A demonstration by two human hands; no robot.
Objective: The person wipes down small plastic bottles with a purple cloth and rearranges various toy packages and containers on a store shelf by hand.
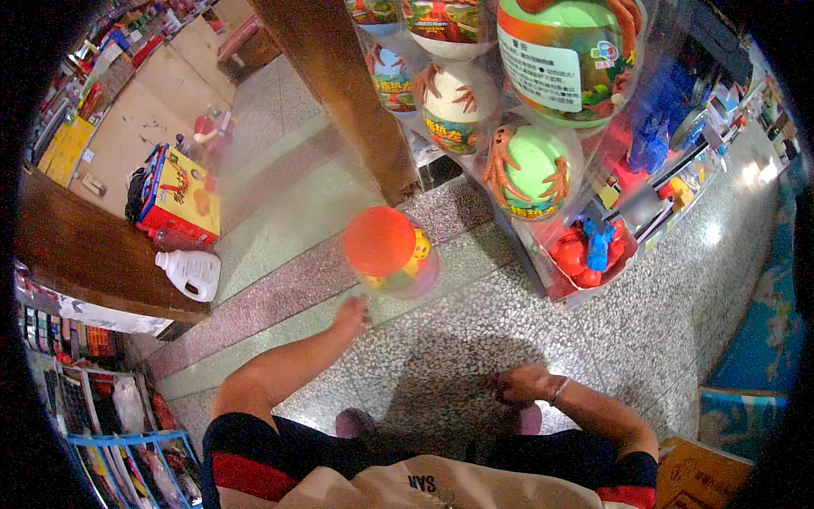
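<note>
My left hand [351, 316] is lowered in front of me over the speckled terrazzo floor, its fingers curled near the lower side of a clear plastic jar [407, 280] with a red lid [379, 242]. Yellow pieces show inside the jar. Whether the hand touches it, or holds anything, cannot be told. My right hand [526, 384] hangs at the lower right, loosely curled, with a bracelet at the wrist; its palm is hidden. Beyond the jar, at the upper right, are clear-wrapped toy eggs [534, 167] with brown claw figures.
A cardboard box [588, 289] with red and blue items stands right of the jar. On the left are a white plastic jug [194, 273], a yellow and red box [184, 197] and a wire rack [127, 439]. An orange-brown carton [703, 477] lies at lower right.
</note>
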